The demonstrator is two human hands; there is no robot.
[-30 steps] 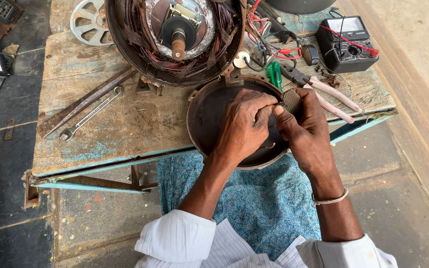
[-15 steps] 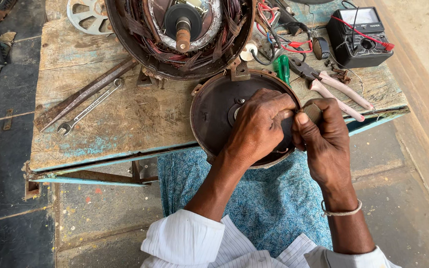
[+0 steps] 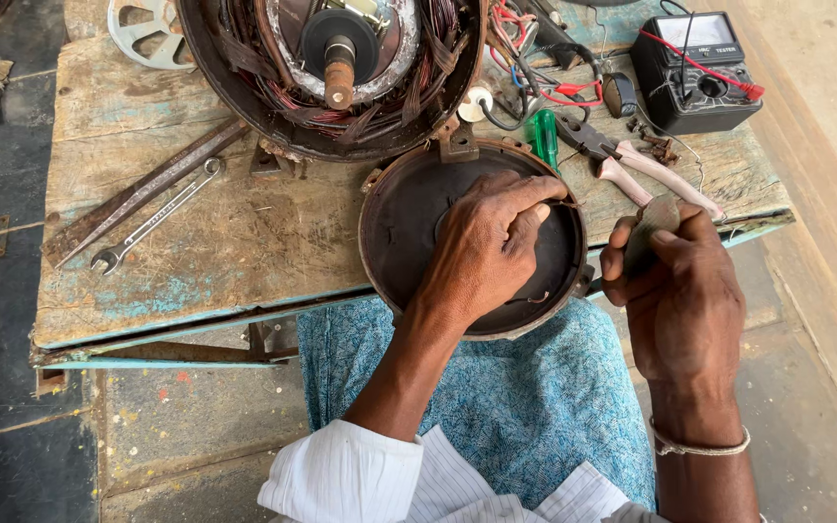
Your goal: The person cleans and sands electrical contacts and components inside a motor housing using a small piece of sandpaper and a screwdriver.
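Left hand palm down, fingers spread, right hand curled closed, raised

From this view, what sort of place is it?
Likely a small motor or fan repair bench. On the worn wooden table sit an opened motor with bare copper windings, a multimeter, pliers and a spanner. The left hand rests in a round cover.

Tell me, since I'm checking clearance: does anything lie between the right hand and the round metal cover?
Nothing visible does. The right hand, gripping a small greyish piece, sits just beside the cover's rim; the left hand rests inside it.
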